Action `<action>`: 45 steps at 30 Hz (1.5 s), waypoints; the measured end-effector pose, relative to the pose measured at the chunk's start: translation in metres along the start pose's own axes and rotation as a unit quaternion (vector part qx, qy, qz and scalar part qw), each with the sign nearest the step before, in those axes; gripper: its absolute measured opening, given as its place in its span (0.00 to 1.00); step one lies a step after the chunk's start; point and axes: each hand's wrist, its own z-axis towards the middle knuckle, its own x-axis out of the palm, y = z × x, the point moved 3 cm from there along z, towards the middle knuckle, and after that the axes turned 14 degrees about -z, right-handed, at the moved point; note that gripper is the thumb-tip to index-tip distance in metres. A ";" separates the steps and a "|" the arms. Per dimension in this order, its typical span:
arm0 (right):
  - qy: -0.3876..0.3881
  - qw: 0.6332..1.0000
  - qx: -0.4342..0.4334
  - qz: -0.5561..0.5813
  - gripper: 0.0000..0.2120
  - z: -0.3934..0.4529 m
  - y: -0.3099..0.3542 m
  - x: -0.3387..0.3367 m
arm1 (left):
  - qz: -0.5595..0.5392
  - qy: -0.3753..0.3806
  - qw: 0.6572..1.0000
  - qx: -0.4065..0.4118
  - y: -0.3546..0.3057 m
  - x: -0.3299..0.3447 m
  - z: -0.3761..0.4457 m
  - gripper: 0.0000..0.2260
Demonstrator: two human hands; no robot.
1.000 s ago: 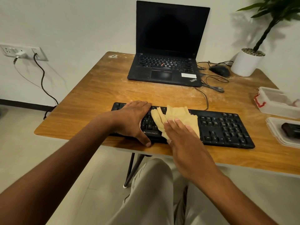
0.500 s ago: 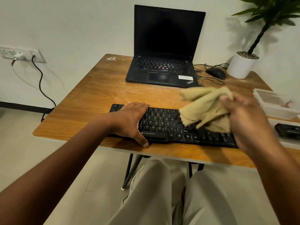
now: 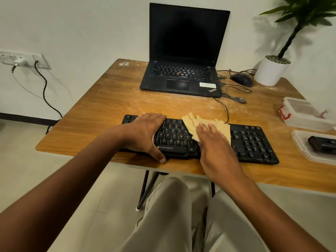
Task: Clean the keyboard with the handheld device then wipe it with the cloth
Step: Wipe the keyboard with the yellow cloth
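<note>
Head view. Reading "ZEBRONICS" in white on the front edge of the keyboard (image 3: 251,140), beside an "Alt" key; reading "ThinkPad" at the near right corner of the laptop (image 3: 181,77), next to a white sticker too blurred to read.

Keyboard lying flat near the front edge of the table (image 3: 101,106), long axis running left to right, key rows facing up, its cable leading off from the back edge toward the laptop. Black, full-size, with a number pad at its right end.

Left hand (image 3: 145,135) lying wide over the keyboard's left part, fingers straight across the keys, thumb hooking round the front edge. Right hand (image 3: 214,142) pressing flat, fingers straight and spread, on the cloth (image 3: 192,122).

Cloth resting on the middle of the keyboard, tan, folded in layers, its edges fanning out past the fingertips toward the back.

Standing behind: laptop open, screen dark. Sitting to its right: mouse (image 3: 241,80), then plant pot (image 3: 271,71), white. Lying at the table's right edge: a dark device (image 3: 321,144) in a clear tray (image 3: 301,142).
</note>
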 end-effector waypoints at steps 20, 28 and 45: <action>-0.035 0.910 0.083 0.405 0.16 -0.058 -0.015 -0.049 | -0.006 -0.013 1.000 -0.001 0.006 -0.001 -0.005 0.64; -0.088 0.846 0.104 0.515 0.12 0.016 0.028 -0.060 | -0.066 -0.044 0.994 -0.081 0.062 -0.024 -0.045 0.67; -0.001 0.984 -0.176 0.036 0.27 0.043 0.162 0.004 | -0.217 -0.065 0.973 -0.050 0.108 -0.019 -0.045 0.67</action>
